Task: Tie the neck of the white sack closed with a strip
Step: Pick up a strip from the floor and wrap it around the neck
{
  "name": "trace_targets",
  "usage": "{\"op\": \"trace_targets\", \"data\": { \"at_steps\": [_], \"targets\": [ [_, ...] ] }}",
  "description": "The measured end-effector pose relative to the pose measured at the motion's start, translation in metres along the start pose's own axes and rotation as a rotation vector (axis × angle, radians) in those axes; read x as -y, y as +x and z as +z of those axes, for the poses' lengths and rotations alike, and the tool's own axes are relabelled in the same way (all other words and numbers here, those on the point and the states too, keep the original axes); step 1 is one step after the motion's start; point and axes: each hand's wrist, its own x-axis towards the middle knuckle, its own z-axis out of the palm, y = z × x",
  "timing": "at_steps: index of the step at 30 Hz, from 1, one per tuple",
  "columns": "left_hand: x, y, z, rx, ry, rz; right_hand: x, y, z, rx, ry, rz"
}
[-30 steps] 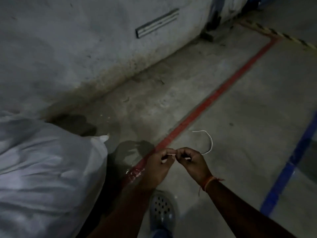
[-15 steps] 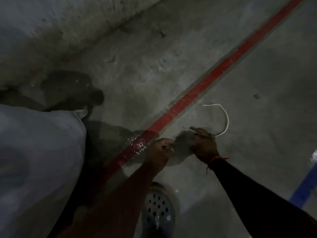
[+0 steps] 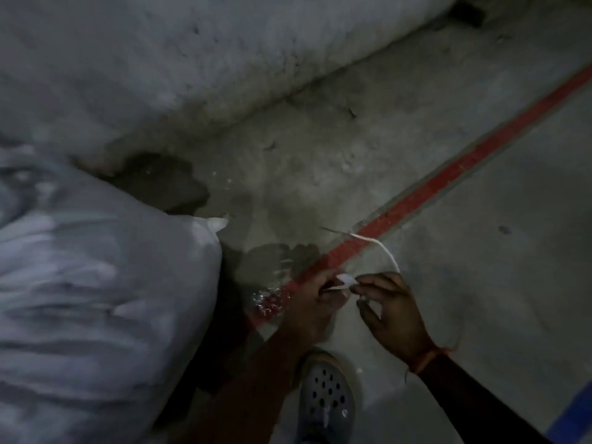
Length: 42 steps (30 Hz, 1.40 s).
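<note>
Both hands pinch a white strip above red-lined concrete floor.

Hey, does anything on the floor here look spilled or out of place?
Yes. A glistening wet patch lies on the red floor line, just left of the left hand, near the white sack. It looks like spilled liquid. Nothing else stands out.
</note>
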Motion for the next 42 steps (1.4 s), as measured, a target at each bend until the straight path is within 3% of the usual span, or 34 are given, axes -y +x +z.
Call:
{"op": "trace_targets", "data": {
  "at_steps": [7,17,22,27,30,36,40,42],
  "targets": [
    [-0.103,-0.122,-0.082,-0.057,0.085,0.247,0.164,0.003,-0.056,-0.004,0.536,-0.03],
    [-0.192,-0.338,-0.177,-0.415,0.309,0.442,0.387,-0.035,-0.139,0.042,1.315,-0.032],
    [-0.204,-0.4,-0.197,-0.624,0.322,0.57,0.45,-0.06,-0.143,0.132,1.504,0.019],
    [-0.204,-0.418,-0.213,-0.606,0.367,0.453,0.481,-0.057,-0.117,0.193,1.532,0.09],
    [-0.197,-0.406,-0.219,-0.718,0.435,0.369,0.488,-0.051,-0.088,0.181,1.414,0.11],
    [-0.193,-0.366,-0.22,-0.93,0.669,0.317,0.486,-0.028,-0.036,0.161,1.152,0.104],
    [-0.192,-0.346,-0.23,-0.955,0.808,0.342,0.473,-0.009,-0.022,0.13,1.063,0.145],
    [-0.188,-0.341,-0.241,-0.948,0.992,0.292,0.463,0.003,-0.015,0.142,1.045,0.22]
  ]
}}
